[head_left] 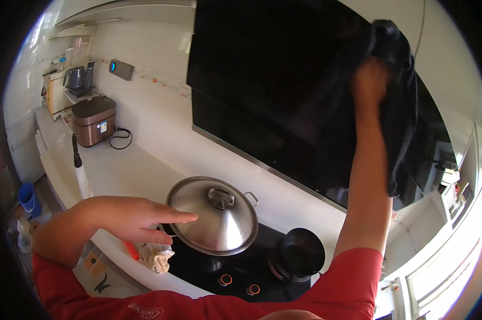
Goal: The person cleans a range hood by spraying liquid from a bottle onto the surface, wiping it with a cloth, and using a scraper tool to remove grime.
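Here, a limp, dark cloth [404, 122] hangs around the right fingers [374, 69], their grip unclear, arm [370, 165] upstretched; left fingers [172, 215] apart.

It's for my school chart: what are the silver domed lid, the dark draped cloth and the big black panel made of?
The silver domed lid looks like brushed metal, probably steel: light spreads in soft streaks. The dark draped cloth by the right hand seems soft fabric, hanging in folds; fibre unclear. The big black panel looks smooth, faintly glossy: maybe glass or coated metal.
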`<state>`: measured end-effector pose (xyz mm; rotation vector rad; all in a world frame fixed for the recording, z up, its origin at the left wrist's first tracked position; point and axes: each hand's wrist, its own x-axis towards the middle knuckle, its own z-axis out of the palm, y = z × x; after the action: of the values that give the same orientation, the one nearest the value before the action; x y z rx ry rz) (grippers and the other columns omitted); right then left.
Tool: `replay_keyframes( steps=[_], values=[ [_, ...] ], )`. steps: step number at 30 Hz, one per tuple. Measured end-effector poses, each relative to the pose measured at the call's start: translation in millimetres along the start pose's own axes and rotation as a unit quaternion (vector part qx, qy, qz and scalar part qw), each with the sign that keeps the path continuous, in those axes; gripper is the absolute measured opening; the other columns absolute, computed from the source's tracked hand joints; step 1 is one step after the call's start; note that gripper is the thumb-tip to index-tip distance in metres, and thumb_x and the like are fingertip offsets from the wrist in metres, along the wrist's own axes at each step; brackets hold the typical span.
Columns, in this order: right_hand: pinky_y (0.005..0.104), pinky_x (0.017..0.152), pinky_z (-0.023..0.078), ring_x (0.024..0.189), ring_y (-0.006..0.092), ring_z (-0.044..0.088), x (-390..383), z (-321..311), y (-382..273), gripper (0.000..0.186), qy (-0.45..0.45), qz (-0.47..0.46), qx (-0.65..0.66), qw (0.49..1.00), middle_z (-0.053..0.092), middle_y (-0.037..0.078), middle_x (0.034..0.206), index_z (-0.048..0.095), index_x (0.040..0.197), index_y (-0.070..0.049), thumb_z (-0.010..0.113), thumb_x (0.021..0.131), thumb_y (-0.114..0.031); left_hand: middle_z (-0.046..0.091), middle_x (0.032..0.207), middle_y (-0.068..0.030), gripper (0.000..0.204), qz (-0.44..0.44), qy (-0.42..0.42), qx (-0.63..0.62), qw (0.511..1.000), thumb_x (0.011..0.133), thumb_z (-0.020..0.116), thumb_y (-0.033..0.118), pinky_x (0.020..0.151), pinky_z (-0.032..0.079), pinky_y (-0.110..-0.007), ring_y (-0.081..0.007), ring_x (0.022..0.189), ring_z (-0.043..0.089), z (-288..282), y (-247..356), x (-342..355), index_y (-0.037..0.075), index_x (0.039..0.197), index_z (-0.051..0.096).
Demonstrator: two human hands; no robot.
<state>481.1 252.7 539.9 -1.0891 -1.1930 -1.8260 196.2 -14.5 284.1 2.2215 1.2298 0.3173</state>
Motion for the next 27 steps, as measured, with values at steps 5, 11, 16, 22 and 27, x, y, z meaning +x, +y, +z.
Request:
replay_keyframes(
  steps=[5,11,16,22,27],
  values=[
    [0.0408,0.063,0.05,0.067,0.028,0.062,54,-39,-100,0.04,0.138,-0.042,0.125,0.982,0.064,0.015,0.078,0.064,0.097,-0.002,0.05,0.095,-0.039,0.047,0.137,-0.0177,0.062,0.01,0.029,-0.019,0.999,0.094,0.055,0.026,0.093,0.044,-0.037,-0.0327,0.114,0.054,2,-43,-36,0.011,0.146,0.026],
    [0.0449,0.086,0.044,0.09,0.0347,0.058,121,-43,-217,0.036,0.039,0.011,0.418,0.908,0.06,0.017,0.097,0.063,0.085,0.0,0.055,0.089,-0.036,0.044,0.139,-0.0179,0.061,-0.005,0.085,0.002,0.996,0.095,0.053,0.03,0.095,0.043,-0.037,-0.0333,0.118,0.051,7,-89,-99,0.008,0.146,0.026],
    [0.0446,0.081,0.045,0.085,0.0341,0.059,146,-82,-280,0.039,-0.001,-0.012,0.483,0.875,0.061,0.018,0.093,0.064,0.087,-0.001,0.056,0.089,-0.038,0.046,0.137,-0.0192,0.061,-0.051,0.101,-0.037,0.993,0.094,0.053,0.034,0.095,0.043,-0.037,-0.0333,0.115,0.053,12,-112,-132,0.005,0.144,0.03],
    [0.0442,0.076,0.047,0.08,0.0334,0.059,115,-84,-278,0.041,0.013,-0.077,0.551,0.831,0.062,0.018,0.089,0.065,0.089,-0.001,0.056,0.088,-0.041,0.05,0.132,-0.0203,0.06,-0.052,0.107,-0.052,0.992,0.093,0.055,0.03,0.095,0.042,-0.037,-0.0337,0.115,0.053,12,-116,-139,0.005,0.142,0.032],
    [0.0439,0.071,0.048,0.076,0.0328,0.06,58,-64,-232,0.044,0.037,-0.087,0.594,0.799,0.063,0.018,0.086,0.065,0.09,-0.001,0.057,0.088,-0.044,0.052,0.13,-0.0208,0.06,-0.059,0.1,-0.048,0.992,0.089,0.059,0.027,0.096,0.042,-0.036,-0.0344,0.116,0.053,6,-97,-124,0.005,0.14,0.037]
  ],
)
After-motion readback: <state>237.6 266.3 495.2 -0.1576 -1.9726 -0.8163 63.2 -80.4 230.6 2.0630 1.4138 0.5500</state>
